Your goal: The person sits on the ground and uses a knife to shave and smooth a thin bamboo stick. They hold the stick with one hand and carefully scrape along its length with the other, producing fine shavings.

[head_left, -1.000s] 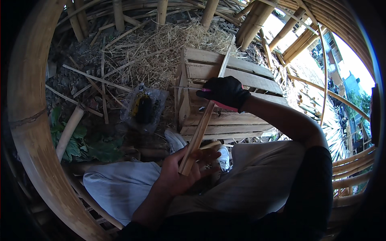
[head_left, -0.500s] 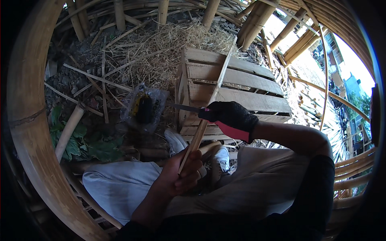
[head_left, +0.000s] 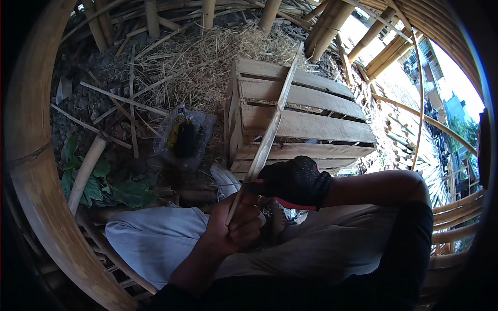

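My bare left hand (head_left: pixel 233 224) is closed around the lower end of a long split bamboo strip (head_left: pixel 278 111). From that fist the strip slants up and away to the right, passing over a slatted wooden crate (head_left: pixel 321 124). My right hand (head_left: pixel 296 181), in a black and red glove, is closed on a knife, its handle mostly hidden in the fingers. The thin knife blade (head_left: pixel 232 184) points left and lies across the strip, just above my left fist. Whether its edge bites into the bamboo I cannot tell.
A clear plastic bag (head_left: pixel 184 137) with a black and yellow thing inside lies left of the crate. Straw (head_left: pixel 207 67) and loose bamboo sticks cover the ground behind. A thick bamboo pole (head_left: pixel 31 160) curves along the left, near green leaves (head_left: pixel 129 192).
My right hand has drawn the knife down the strip toward me, from beside the crate to just above my left fist. My left hand keeps its grip, almost unmoved.
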A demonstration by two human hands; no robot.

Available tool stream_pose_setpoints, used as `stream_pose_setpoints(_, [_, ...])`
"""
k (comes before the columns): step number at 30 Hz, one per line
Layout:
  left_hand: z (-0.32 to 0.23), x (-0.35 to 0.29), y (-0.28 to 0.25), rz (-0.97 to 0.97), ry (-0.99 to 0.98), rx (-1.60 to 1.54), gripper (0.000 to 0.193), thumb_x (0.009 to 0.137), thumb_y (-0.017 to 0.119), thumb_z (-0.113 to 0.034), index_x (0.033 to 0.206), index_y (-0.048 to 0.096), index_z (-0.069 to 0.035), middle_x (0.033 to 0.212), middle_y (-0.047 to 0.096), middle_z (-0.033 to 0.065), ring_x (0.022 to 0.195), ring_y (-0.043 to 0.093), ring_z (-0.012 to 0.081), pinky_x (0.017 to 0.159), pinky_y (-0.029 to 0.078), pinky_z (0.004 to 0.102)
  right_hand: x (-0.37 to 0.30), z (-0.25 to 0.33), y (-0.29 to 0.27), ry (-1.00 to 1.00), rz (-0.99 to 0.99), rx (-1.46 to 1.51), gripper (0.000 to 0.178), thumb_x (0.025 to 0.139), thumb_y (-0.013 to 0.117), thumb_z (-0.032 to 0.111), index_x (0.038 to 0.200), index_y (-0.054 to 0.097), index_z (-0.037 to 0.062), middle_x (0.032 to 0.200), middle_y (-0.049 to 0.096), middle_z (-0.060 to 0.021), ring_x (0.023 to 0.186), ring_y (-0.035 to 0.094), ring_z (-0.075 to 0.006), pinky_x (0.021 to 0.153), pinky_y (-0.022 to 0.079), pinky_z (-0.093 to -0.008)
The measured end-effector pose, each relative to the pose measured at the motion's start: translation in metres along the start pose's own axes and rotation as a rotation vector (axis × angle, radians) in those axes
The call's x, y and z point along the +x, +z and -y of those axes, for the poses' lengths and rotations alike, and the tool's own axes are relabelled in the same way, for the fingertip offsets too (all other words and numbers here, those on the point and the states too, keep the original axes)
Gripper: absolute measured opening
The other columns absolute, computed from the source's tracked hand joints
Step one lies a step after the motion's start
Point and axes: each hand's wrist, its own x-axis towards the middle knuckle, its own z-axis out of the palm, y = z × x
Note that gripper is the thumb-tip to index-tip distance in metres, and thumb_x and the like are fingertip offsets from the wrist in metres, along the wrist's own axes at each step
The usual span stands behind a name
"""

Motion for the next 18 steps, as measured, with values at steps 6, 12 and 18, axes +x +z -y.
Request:
stream_pose_setpoints(6, [0.0, -0.003, 0.004, 0.029, 0.042, 0.03, 0.025, 0.107, 0.037, -0.02, 0.115, 0.057, -0.007, 0.062, 0.05, 0.0024, 0.042, 0.048, 0.0128, 0.035, 0.036, 0.0246, -0.006, -0.001, 0.0, -0.234, -0.224, -0.067, 0.027, 0.101, 0.054, 0.036, 0.117, 0.072, 0.0243, 0.093, 0.07, -0.0078, 0.084, 0.071, -0.03, 0.067, 0.056, -0.0403])
stream_pose_setpoints(12, [-0.002, -0.002, 0.004, 0.102, 0.061, 0.005, 0.038, 0.109, 0.033, -0.019, 0.139, 0.049, -0.004, 0.061, 0.052, 0.0033, 0.037, 0.045, 0.0104, 0.033, 0.034, 0.0236, -0.005, 0.011, -0.007, -0.131, -0.153, -0.002, 0.025, 0.1, 0.055, 0.035, 0.115, 0.072, 0.0259, 0.089, 0.069, -0.0068, 0.08, 0.071, -0.0273, 0.063, 0.056, -0.0387])
stream_pose_setpoints(18, [0.004, -0.006, -0.001, 0.09, 0.137, 0.154, 0.039, 0.109, 0.034, -0.021, 0.141, 0.049, -0.005, 0.059, 0.051, 0.0024, 0.037, 0.044, 0.0101, 0.032, 0.032, 0.0246, -0.001, 0.006, -0.005, -0.283, -0.226, -0.243, 0.023, 0.094, 0.064, 0.04, 0.099, 0.072, 0.0194, 0.079, 0.068, -0.0027, 0.068, 0.069, -0.0222, 0.052, 0.051, -0.0364])
